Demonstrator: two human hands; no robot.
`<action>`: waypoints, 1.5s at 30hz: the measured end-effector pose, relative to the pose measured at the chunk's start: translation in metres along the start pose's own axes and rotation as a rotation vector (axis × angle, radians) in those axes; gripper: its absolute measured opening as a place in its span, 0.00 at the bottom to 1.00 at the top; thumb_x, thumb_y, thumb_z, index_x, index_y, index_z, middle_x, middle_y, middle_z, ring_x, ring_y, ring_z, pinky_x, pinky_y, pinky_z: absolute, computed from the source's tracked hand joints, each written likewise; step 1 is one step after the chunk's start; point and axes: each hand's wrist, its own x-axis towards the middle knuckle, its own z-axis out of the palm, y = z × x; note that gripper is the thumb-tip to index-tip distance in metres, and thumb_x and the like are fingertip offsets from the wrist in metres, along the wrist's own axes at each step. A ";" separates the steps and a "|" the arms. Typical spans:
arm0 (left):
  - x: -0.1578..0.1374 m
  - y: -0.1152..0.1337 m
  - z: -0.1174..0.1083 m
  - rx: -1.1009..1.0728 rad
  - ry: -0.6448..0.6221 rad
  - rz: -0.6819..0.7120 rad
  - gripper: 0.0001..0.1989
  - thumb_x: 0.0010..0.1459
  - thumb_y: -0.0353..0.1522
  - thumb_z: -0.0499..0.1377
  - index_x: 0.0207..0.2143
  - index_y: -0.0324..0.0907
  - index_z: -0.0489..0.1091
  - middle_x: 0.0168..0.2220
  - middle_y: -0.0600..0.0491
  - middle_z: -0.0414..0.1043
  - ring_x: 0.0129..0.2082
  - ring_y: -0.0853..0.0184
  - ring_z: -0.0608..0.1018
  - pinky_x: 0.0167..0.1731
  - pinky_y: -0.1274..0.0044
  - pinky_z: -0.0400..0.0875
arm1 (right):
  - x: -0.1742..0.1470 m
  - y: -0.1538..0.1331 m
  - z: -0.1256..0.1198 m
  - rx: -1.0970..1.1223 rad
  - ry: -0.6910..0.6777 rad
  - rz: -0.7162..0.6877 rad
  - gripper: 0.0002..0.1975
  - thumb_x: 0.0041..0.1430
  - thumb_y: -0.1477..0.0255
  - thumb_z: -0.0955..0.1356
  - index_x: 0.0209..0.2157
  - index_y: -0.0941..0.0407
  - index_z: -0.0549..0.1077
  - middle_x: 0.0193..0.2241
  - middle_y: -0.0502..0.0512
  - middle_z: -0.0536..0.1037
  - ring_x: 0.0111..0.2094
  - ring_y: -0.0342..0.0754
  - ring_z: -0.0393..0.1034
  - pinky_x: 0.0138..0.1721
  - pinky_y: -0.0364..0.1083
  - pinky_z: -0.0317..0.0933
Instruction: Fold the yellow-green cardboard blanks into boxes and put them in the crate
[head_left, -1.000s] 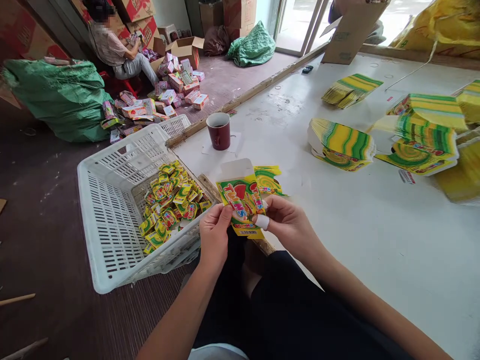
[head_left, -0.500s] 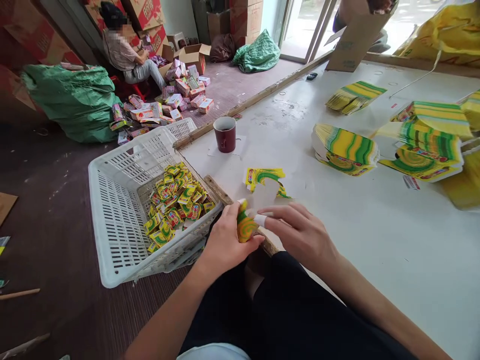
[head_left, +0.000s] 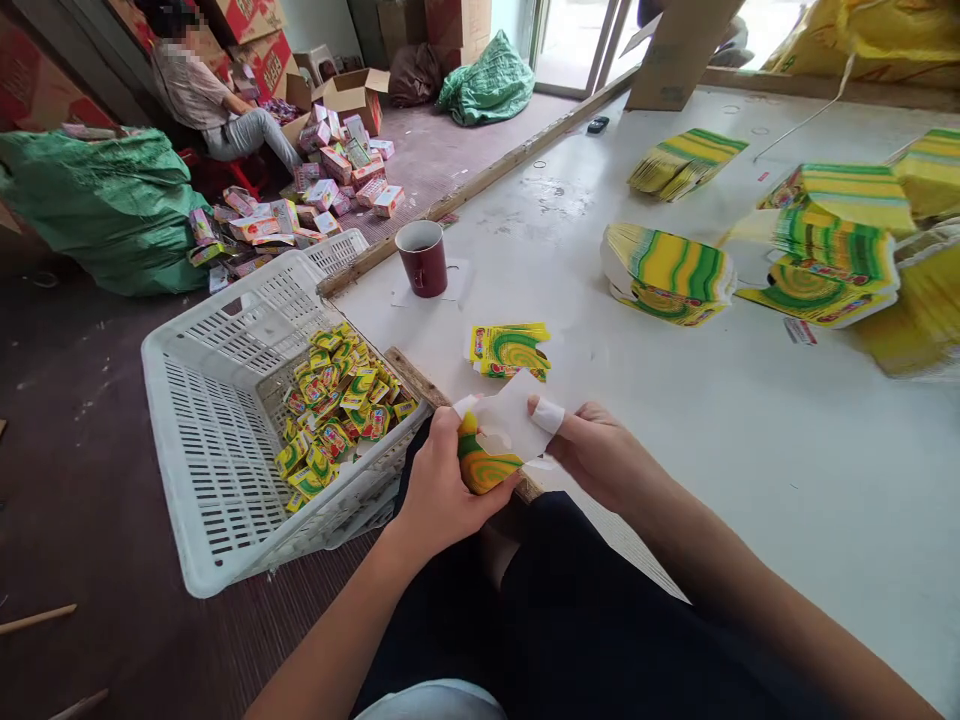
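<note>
A yellow-green printed carton (head_left: 487, 468) with a white inner side is between my hands, over the table's near edge. My left hand (head_left: 444, 480) is closed round its left and lower part. My right hand (head_left: 592, 450), with white tape on a finger, pinches the white panel at its upper right. Just beyond, a small stack of flat printed cartons (head_left: 511, 350) lies on the white table (head_left: 780, 480). Left of my hands, a white plastic basket (head_left: 196, 470) holds many small folded yellow cartons (head_left: 337, 405).
A maroon mug (head_left: 424, 268) stands beyond the carton stack. Several bundles of flat cartons (head_left: 671, 275) lie at the right of the table. On the floor at the back left are a green sack (head_left: 105, 215), a heap of pink boxes (head_left: 322, 190) and a seated person (head_left: 202, 90).
My right hand now grips the carton's white panel, where before it was blurred beside the carton. The carton's white side shows more. The whole view has shifted a little.
</note>
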 end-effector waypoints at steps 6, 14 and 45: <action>-0.004 0.003 0.001 -0.035 0.056 -0.005 0.38 0.53 0.41 0.66 0.60 0.45 0.49 0.52 0.45 0.66 0.50 0.58 0.75 0.47 0.69 0.73 | 0.001 0.015 0.004 0.224 -0.149 0.156 0.27 0.41 0.45 0.75 0.30 0.54 0.74 0.21 0.47 0.71 0.23 0.42 0.65 0.27 0.42 0.64; 0.001 0.002 -0.004 0.113 0.099 0.020 0.33 0.53 0.40 0.66 0.56 0.46 0.54 0.45 0.49 0.68 0.43 0.60 0.78 0.40 0.71 0.74 | -0.004 0.007 0.005 0.056 -0.150 -0.055 0.21 0.45 0.53 0.77 0.34 0.53 0.75 0.28 0.50 0.77 0.31 0.47 0.72 0.37 0.48 0.68; 0.012 0.002 -0.032 0.068 -0.135 -0.185 0.27 0.45 0.34 0.69 0.48 0.41 0.69 0.44 0.49 0.77 0.42 0.60 0.80 0.45 0.69 0.75 | 0.008 0.018 -0.030 -1.164 -0.211 -0.877 0.12 0.68 0.70 0.63 0.49 0.54 0.73 0.57 0.69 0.69 0.54 0.55 0.71 0.50 0.54 0.71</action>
